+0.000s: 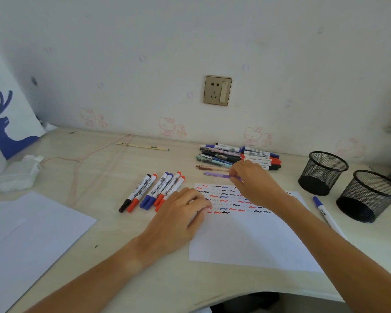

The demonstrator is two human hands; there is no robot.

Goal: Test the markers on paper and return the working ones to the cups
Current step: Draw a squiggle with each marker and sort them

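A white test sheet (253, 240) lies in front of me, its upper part covered with red, blue and black squiggles. My left hand (181, 213) rests on the sheet's left edge with fingers loosely bent. My right hand (253, 184) pinches a purple pen (217, 175) just beyond the sheet's top edge. A row of several capped markers (154, 190) lies left of the sheet. A pile of pens and markers (239, 155) sits near the wall. Two black mesh cups (323, 172) (370, 195) stand at the right, looking empty.
A blue-capped marker (324, 211) lies between the sheet and the nearer cup. More blank paper (29, 240) covers the left of the desk. A pink cord (81, 159), crumpled tissue (18, 175) and a wooden stick (142, 146) lie at the back left. A wall socket (217, 90) is above.
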